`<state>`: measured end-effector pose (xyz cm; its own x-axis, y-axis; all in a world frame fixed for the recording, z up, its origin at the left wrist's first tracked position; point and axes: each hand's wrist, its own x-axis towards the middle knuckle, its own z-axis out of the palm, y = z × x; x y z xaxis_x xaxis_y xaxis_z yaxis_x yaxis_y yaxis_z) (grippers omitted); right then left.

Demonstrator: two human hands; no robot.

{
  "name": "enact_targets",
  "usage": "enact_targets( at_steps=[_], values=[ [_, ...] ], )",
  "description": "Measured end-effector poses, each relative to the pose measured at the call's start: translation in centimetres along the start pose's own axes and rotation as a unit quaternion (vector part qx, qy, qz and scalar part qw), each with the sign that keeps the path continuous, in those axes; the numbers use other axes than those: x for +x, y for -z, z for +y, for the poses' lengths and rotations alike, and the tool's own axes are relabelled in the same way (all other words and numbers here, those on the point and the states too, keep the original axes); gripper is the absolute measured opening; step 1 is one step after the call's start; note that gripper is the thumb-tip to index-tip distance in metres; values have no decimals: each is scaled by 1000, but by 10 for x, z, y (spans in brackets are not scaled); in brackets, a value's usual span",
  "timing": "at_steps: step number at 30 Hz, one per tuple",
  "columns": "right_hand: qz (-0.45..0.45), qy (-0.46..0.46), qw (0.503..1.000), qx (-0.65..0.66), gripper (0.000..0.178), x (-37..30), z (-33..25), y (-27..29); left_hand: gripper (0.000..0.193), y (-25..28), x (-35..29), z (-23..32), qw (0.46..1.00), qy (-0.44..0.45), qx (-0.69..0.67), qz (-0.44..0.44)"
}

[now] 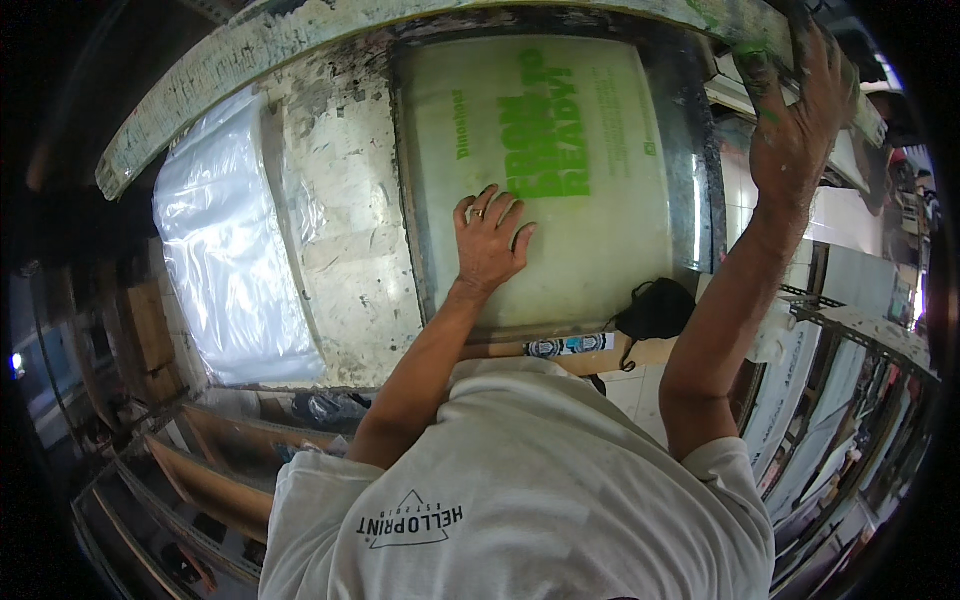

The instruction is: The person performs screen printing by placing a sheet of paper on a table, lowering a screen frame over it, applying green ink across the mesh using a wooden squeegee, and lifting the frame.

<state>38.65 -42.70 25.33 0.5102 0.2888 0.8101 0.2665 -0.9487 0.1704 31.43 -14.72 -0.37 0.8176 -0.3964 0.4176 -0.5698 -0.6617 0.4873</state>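
Observation:
My left hand rests with spread fingers on the pale, see-through mesh of a screen-printing frame. Its fingertips lie just below the bright green lettering on the mesh, and a ring shows on one finger. Raised at the upper right, my right hand lies against the end of a long, worn wooden beam. Its thumb and fingers are apart, with green ink on the thumb; the far fingertips are dark and hard to make out.
Left of the frame, a stack of clear plastic sheets or bags lies on the stained table. A black face mask hangs at the frame's near right corner. Wooden shelving stands at the lower left, a loaded rack at the right.

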Motion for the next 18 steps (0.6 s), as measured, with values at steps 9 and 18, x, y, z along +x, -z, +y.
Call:
enact_targets(
  at_steps=[9,18],
  values=[
    [6,-70,997,24,48,1,-6,1,30,1,1,-1,1000,-2,11,0],
    [-5,-66,998,8,49,4,-6,3,27,3,4,2,1000,-8,-10,15]
  ],
)
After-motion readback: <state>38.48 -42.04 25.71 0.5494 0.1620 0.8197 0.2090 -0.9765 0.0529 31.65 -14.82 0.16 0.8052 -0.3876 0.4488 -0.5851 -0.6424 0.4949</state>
